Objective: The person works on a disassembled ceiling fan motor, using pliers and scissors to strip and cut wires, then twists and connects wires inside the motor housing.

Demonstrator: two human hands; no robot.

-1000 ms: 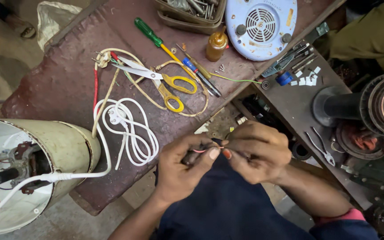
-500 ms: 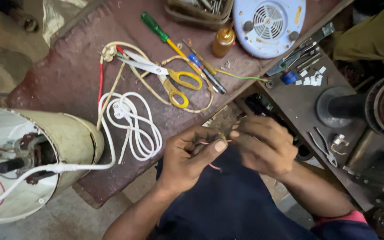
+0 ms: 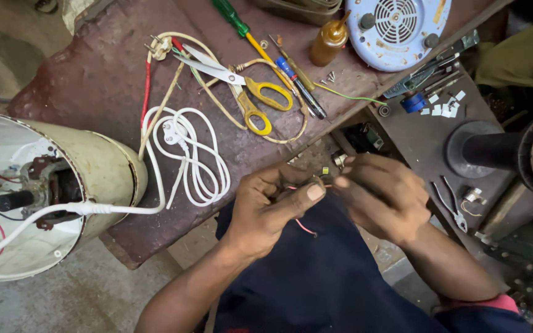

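While both hands stay pinched on the thin red wire [image 3: 304,227], left hand [image 3: 271,206] and right hand [image 3: 382,196] have closed together just below the yellow-handled scissors [image 3: 248,92] on the worn reddish bench [image 3: 94,74].

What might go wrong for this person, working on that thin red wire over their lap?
The thin red wire is pinched between the left hand and right hand; a slip in grip could drop small parts into the lap. The open yellow-handled scissors and loose white cord nearby could snag a reaching arm.
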